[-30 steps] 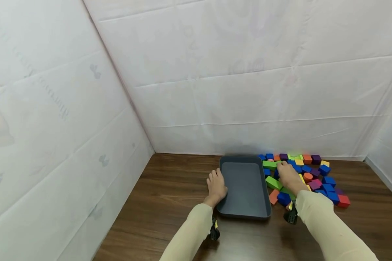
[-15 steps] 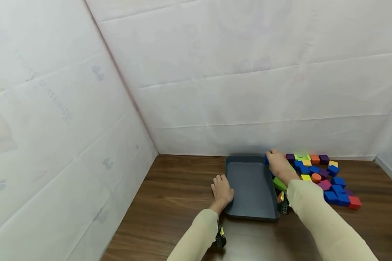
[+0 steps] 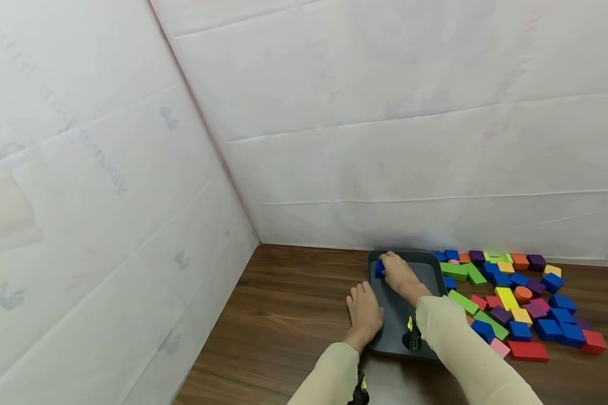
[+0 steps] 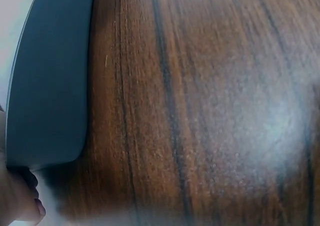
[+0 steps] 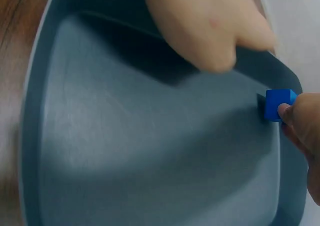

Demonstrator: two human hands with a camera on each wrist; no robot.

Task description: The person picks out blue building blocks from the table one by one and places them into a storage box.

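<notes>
Over tray [image 3: 433, 264], fingers [image 5: 292, 113] seemingly pinching block [image 5: 278, 104]

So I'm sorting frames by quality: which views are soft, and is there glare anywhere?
Head view: sharp, evenly lit, walls bowed by the wide lens. Left wrist view: soft all over, pale glare on the wooden table beside the gray tray. Right wrist view: right hand blurred up close, blue block fairly crisp.

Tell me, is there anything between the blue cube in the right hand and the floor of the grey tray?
Nothing visible. The right hand pinches the blue cube at a corner inside the grey tray, whose floor shows bare.
</notes>
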